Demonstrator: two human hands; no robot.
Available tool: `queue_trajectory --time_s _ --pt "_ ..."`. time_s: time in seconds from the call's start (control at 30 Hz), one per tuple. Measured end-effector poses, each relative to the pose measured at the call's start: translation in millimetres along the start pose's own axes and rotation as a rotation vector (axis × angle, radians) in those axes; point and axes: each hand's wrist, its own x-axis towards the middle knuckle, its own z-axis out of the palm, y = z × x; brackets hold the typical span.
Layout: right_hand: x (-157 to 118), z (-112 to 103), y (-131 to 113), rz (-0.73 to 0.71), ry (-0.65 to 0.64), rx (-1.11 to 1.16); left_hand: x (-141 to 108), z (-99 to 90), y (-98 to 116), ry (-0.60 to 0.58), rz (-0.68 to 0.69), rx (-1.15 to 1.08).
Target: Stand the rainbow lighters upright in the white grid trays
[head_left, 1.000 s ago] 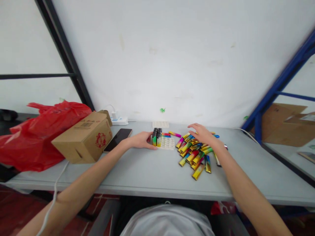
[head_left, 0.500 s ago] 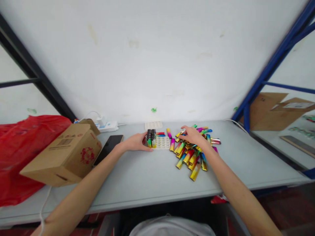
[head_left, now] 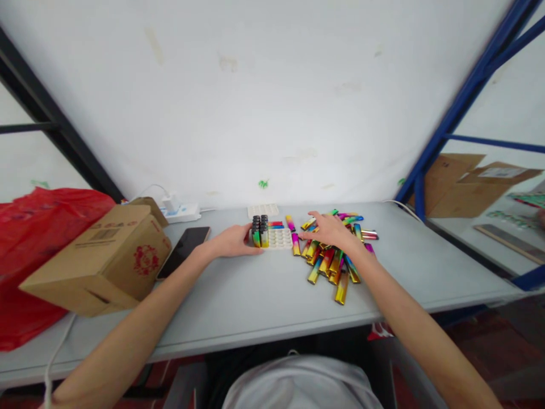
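My left hand [head_left: 234, 241] curls around the left end of a white tray with round cells [head_left: 280, 239]. Its thumb is in front and its fingers are partly hidden behind a block of upright lighters [head_left: 260, 232] with black tops, which fill the tray's left cells. My right hand [head_left: 330, 232] is over the left back of a heap of loose lighters [head_left: 327, 262], shiny and multicoloured. Its fingers are spread, with nothing visible held in them. A few lighters [head_left: 276, 225] lie behind the tray, and a magenta and yellow lighter [head_left: 296, 244] lies beside its right edge.
Against the wall is another white tray [head_left: 263, 211]. To the left are a dark phone [head_left: 184, 251], a cardboard box [head_left: 102, 258], a red plastic bag [head_left: 38, 250] and a white power strip [head_left: 182, 213]. A blue metal frame [head_left: 451, 122] bounds the right side.
My right hand's fingers have spread out over the heap, where they were more curled before. My left hand stays at the tray. The whole view has shifted slightly.
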Motion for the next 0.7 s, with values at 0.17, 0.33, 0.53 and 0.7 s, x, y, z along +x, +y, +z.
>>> queue_trajectory --time_s 0.17,0.33,0.53,0.7 --pt "-4.2 6.1 -12.9 -0.026 0.019 -0.014 0.2 0.6 -1.6 0.002 -0.002 -0.004" --pt "0.4 3.0 -7.7 -0.108 0.165 0.098 -0.6 0.3 -0.5 0.012 0.004 -0.035" --pt "8.3 4.8 -6.8 -0.145 0.264 0.723 -0.9 -0.7 -0.3 -0.007 0.013 -0.057" --pt "4.0 9.3 -23.0 0.052 0.196 1.108 -0.7 -2.6 -2.3 -0.009 0.023 -0.111"
